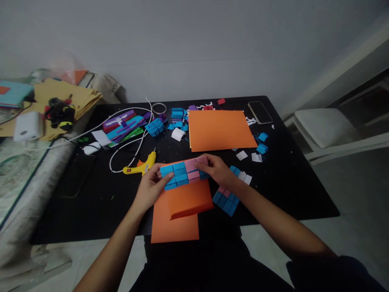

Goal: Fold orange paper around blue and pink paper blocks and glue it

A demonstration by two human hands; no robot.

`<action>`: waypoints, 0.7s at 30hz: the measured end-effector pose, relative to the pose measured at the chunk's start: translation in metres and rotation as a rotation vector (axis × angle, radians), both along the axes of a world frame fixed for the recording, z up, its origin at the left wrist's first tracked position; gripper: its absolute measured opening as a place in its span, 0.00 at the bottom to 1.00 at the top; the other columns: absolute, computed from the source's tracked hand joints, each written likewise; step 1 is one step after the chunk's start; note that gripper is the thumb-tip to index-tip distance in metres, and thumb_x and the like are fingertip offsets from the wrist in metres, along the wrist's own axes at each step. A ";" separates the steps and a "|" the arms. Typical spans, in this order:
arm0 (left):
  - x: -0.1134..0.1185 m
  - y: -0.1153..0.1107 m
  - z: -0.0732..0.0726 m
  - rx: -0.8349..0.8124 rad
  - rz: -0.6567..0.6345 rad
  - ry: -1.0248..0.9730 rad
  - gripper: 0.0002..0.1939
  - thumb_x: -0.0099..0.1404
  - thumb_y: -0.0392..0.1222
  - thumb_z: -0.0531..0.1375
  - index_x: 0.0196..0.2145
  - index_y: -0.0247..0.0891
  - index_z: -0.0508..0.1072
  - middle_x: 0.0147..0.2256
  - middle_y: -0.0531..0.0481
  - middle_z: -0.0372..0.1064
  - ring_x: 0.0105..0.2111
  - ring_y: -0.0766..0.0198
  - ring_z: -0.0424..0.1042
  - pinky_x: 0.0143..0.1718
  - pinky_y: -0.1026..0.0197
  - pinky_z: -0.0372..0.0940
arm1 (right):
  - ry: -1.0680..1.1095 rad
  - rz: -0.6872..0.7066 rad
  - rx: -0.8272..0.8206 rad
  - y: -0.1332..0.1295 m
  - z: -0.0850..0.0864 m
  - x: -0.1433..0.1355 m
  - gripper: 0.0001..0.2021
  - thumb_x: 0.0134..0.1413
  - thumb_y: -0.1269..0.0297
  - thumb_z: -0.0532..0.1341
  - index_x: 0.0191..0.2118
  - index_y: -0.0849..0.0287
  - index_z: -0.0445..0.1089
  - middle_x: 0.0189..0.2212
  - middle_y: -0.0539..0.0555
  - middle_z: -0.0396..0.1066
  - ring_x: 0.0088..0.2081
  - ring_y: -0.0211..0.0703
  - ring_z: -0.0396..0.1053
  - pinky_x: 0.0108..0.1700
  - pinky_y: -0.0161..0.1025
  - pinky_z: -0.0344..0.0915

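Between both hands is a panel of blue and pink folded-paper squares, held above orange paper. My left hand grips its left end, thumb on the front face. At the upper right end, my right hand pinches a pink square. Below the panel lies a folded orange sheet, over another flat orange sheet that reaches past the table's front edge. Partly under my right forearm rests a second panel of blue, pink and white squares. A yellow glue gun lies just beyond my left hand.
A stack of orange sheets lies at the back of the black table. Coloured paper strips, blue folded pieces and a white cable are at the left. A phone sits at the back right.
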State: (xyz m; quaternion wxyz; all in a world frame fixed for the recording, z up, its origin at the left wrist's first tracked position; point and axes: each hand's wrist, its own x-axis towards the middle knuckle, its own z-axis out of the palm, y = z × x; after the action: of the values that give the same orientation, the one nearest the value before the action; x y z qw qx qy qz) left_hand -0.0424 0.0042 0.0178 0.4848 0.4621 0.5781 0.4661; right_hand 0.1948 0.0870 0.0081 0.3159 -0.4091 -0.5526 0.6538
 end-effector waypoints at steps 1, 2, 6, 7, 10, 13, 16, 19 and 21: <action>0.002 0.000 -0.001 0.007 0.007 0.007 0.20 0.61 0.57 0.70 0.39 0.39 0.74 0.26 0.56 0.68 0.25 0.65 0.68 0.27 0.63 0.67 | -0.005 -0.011 -0.001 -0.002 -0.001 -0.001 0.15 0.53 0.51 0.71 0.38 0.57 0.75 0.36 0.52 0.76 0.40 0.45 0.71 0.45 0.43 0.68; 0.003 0.000 -0.002 0.015 0.012 0.011 0.19 0.61 0.57 0.70 0.38 0.39 0.74 0.25 0.56 0.67 0.25 0.65 0.67 0.27 0.63 0.66 | -0.007 -0.023 -0.004 -0.003 -0.001 -0.001 0.16 0.53 0.51 0.71 0.39 0.57 0.74 0.36 0.52 0.75 0.40 0.45 0.71 0.45 0.43 0.68; 0.004 -0.001 -0.006 0.036 0.037 0.033 0.19 0.63 0.59 0.69 0.34 0.40 0.72 0.24 0.58 0.63 0.23 0.67 0.62 0.24 0.65 0.61 | -0.001 -0.089 0.016 -0.009 -0.007 -0.005 0.17 0.53 0.50 0.71 0.41 0.55 0.72 0.36 0.51 0.73 0.39 0.45 0.70 0.45 0.43 0.68; 0.005 -0.001 -0.007 0.039 0.042 0.038 0.20 0.63 0.59 0.68 0.34 0.40 0.71 0.24 0.58 0.62 0.23 0.67 0.61 0.24 0.65 0.60 | -0.003 -0.104 0.025 -0.011 -0.009 -0.006 0.17 0.53 0.50 0.71 0.41 0.55 0.71 0.36 0.51 0.73 0.40 0.45 0.70 0.45 0.43 0.68; 0.007 -0.002 -0.012 0.043 0.051 0.046 0.20 0.65 0.60 0.67 0.33 0.41 0.68 0.24 0.58 0.59 0.24 0.67 0.60 0.24 0.65 0.60 | -0.026 -0.124 0.059 -0.013 -0.012 -0.008 0.16 0.55 0.50 0.69 0.42 0.55 0.70 0.38 0.51 0.72 0.40 0.46 0.69 0.46 0.44 0.68; 0.010 -0.005 -0.018 0.033 0.046 0.050 0.20 0.69 0.60 0.63 0.34 0.42 0.65 0.26 0.58 0.60 0.25 0.67 0.62 0.26 0.65 0.62 | -0.063 -0.130 0.100 -0.013 -0.014 -0.009 0.15 0.56 0.52 0.67 0.42 0.55 0.69 0.38 0.51 0.71 0.41 0.46 0.69 0.48 0.45 0.68; 0.012 -0.006 -0.023 0.020 0.038 0.065 0.18 0.72 0.59 0.61 0.36 0.42 0.64 0.29 0.57 0.62 0.27 0.66 0.65 0.29 0.64 0.65 | -0.093 -0.149 0.124 -0.011 -0.017 -0.010 0.14 0.57 0.52 0.66 0.43 0.55 0.68 0.38 0.51 0.71 0.42 0.47 0.69 0.48 0.45 0.68; 0.011 -0.005 -0.027 0.021 0.049 0.099 0.16 0.73 0.56 0.60 0.39 0.42 0.66 0.31 0.55 0.65 0.30 0.65 0.67 0.32 0.63 0.66 | -0.109 -0.170 0.131 -0.009 -0.023 -0.012 0.14 0.57 0.52 0.66 0.43 0.55 0.67 0.38 0.52 0.71 0.42 0.48 0.70 0.49 0.46 0.68; 0.011 -0.004 -0.028 0.031 0.067 0.123 0.14 0.72 0.54 0.62 0.45 0.42 0.68 0.33 0.54 0.66 0.31 0.64 0.68 0.33 0.62 0.66 | -0.112 -0.179 0.135 -0.009 -0.026 -0.013 0.15 0.57 0.53 0.66 0.44 0.55 0.68 0.41 0.53 0.72 0.44 0.49 0.71 0.51 0.47 0.68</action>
State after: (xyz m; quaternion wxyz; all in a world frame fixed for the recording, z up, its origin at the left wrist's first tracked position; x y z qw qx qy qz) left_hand -0.0316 0.0006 -0.0102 0.4250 0.4777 0.6147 0.4618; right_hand 0.1822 0.0780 -0.0177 0.3688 -0.4705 -0.5733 0.5604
